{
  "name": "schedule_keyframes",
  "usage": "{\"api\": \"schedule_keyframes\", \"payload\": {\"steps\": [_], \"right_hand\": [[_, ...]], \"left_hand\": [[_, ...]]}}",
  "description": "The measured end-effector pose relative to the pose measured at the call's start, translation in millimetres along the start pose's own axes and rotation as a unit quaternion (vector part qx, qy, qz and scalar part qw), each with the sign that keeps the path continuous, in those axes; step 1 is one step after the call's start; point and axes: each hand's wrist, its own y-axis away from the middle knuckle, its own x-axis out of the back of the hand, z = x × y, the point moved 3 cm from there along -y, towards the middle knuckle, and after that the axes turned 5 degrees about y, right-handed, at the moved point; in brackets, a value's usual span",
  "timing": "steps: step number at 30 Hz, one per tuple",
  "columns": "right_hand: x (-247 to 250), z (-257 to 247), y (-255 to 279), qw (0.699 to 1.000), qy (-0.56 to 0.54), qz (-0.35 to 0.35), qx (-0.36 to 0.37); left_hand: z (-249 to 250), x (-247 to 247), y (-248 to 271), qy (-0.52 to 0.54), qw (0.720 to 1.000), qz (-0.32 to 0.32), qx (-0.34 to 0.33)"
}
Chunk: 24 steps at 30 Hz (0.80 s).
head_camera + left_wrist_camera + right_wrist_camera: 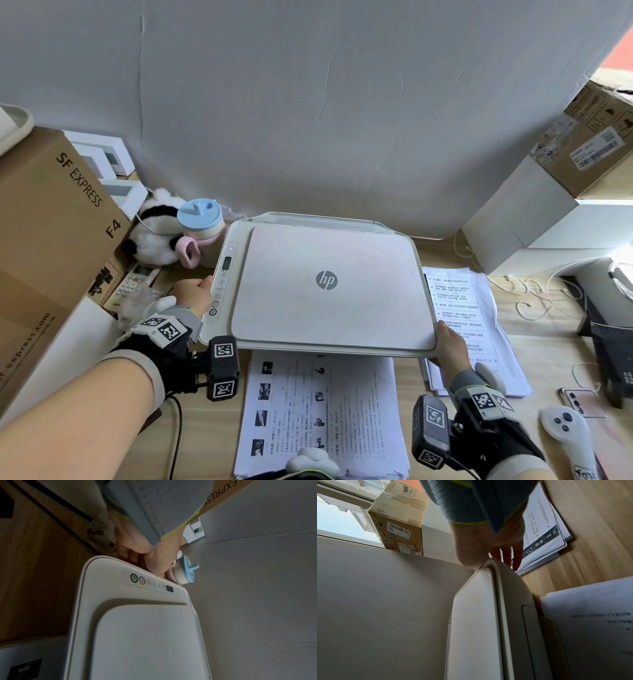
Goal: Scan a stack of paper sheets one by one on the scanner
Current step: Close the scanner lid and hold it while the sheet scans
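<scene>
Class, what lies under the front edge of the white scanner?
A stack of printed sheets reaches under the scanner; its far end is covered. Whether any sheet is inside, the shut lid hides.

scanner (325,284): white HP flatbed, lid shut, on wooden desk
paper stack (322,414): printed sheets, flat, just in front of scanner
2nd pile (479,325): printed, right of scanner

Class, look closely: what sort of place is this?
Probably a cluttered home or small office desk: an HP scanner, printed paper sheets and shipping boxes against a plain wall.
</scene>
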Motion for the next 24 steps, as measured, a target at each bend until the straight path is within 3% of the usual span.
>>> {"api": "schedule_keyframes", "payload": {"steps": [24], "right_hand": [[0.9, -8.9, 12.5, 1.000, -0.008, -0.014, -0.006]], "left_hand": [[1.2, 2.4, 4.1, -0.002, 1.000, 0.014, 0.016]]}}
